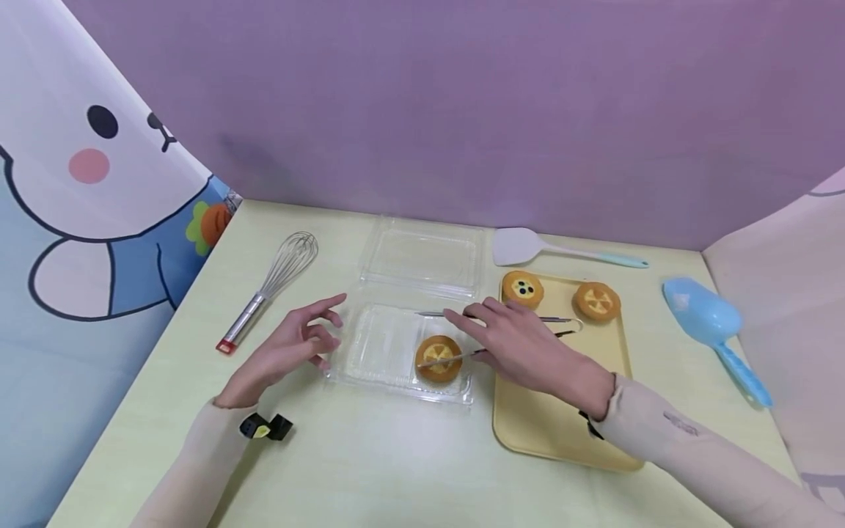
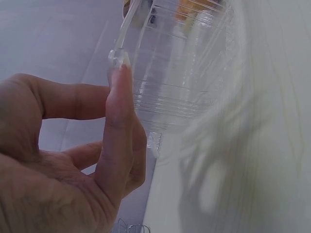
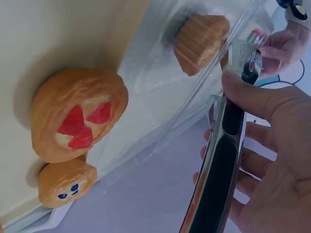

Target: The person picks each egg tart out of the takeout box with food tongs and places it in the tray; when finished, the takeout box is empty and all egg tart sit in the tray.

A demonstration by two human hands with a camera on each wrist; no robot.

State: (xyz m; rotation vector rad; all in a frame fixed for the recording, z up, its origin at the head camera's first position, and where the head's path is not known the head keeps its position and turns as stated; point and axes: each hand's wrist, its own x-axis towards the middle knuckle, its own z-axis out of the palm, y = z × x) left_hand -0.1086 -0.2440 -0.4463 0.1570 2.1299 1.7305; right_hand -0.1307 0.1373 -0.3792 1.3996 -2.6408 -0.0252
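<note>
My right hand (image 1: 524, 345) holds metal tongs (image 3: 226, 145) with dark grips, the thumb on one arm and the fingers behind. Their arms are spread, one tip over a fruit-topped tart (image 1: 439, 352). That tart sits in the right part of a clear plastic clamshell box (image 1: 383, 341), whose lid (image 1: 425, 257) lies folded back. At the box's left edge is my left hand (image 1: 300, 345), fingers loosely bent; in the left wrist view a fingertip (image 2: 121, 85) overlaps the rim. A tart with red pieces (image 3: 80, 116) shows in the right wrist view; my right hand hides it in the head view.
Right of the box is a yellow tray (image 1: 554, 433) bearing a blueberry-topped tart (image 1: 523, 290) and another fruit tart (image 1: 597, 301). A white spatula (image 1: 518, 246) lies behind it, a blue scoop (image 1: 703, 308) at far right. A whisk (image 1: 271, 286) lies at left.
</note>
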